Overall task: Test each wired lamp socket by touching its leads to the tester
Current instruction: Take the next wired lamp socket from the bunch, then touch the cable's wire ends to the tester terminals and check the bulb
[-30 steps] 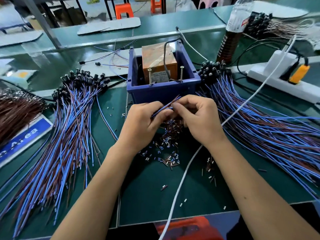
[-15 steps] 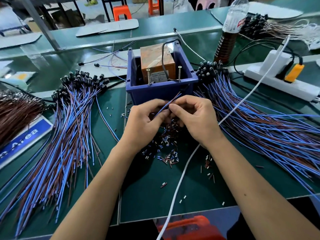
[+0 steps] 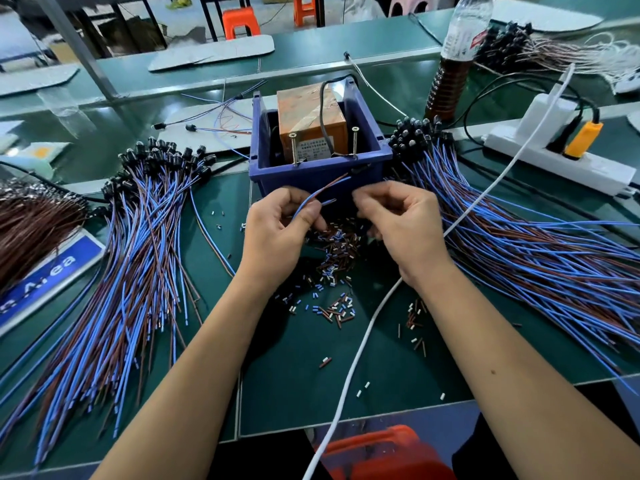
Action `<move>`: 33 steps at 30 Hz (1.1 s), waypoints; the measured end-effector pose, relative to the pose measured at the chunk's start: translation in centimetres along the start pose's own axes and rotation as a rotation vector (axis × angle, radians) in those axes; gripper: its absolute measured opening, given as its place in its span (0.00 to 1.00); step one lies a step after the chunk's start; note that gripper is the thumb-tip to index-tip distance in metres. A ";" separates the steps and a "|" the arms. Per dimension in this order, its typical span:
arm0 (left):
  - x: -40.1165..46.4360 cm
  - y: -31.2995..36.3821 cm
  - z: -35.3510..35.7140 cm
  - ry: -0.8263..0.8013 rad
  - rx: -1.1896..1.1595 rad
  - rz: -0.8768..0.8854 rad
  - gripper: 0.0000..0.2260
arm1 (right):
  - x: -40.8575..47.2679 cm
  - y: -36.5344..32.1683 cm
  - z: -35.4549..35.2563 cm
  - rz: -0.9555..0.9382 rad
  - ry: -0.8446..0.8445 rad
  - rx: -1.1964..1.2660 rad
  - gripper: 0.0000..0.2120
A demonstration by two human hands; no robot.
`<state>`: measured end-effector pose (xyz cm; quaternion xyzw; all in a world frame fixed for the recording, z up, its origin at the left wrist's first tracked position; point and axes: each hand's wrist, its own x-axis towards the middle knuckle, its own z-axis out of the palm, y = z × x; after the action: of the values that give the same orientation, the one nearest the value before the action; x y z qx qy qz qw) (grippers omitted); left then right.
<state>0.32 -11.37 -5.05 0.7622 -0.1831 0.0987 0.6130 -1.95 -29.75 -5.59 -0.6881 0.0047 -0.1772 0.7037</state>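
Observation:
The tester is an orange box (image 3: 308, 112) in a blue bin (image 3: 318, 173), with two upright screws (image 3: 293, 147) at its front rim. My left hand (image 3: 280, 233) grips one socket's blue and brown leads (image 3: 323, 192), whose ends point up toward the bin. Just right of those ends, my right hand (image 3: 398, 223) has curled fingers with thumb and fingertip pinched together; anything in the pinch is too small to see. Piles of wired sockets lie at the left (image 3: 145, 258) and at the right (image 3: 526, 251). The held lead's socket is hidden.
Cut insulation bits (image 3: 337, 251) litter the green mat under my hands. A white cable (image 3: 363, 341) crosses under my right wrist. A power strip (image 3: 561, 164) and a bottle (image 3: 457, 60) stand at the back right. A brown wire bundle (image 3: 31, 226) lies far left.
My hands, which were together on the leads, have pulled apart: the right hand moved right off the wire ends, while the left keeps hold of the leads.

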 end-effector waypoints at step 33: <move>-1.1 1.7 1.5 0.007 -0.281 -0.124 0.06 | -1.1 -0.9 1.5 0.012 -0.165 0.214 0.03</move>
<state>-1.50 -12.96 -4.29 0.6784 -0.1455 0.0368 0.7192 -2.81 -27.98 -4.94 -0.6215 -0.0682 -0.1152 0.7719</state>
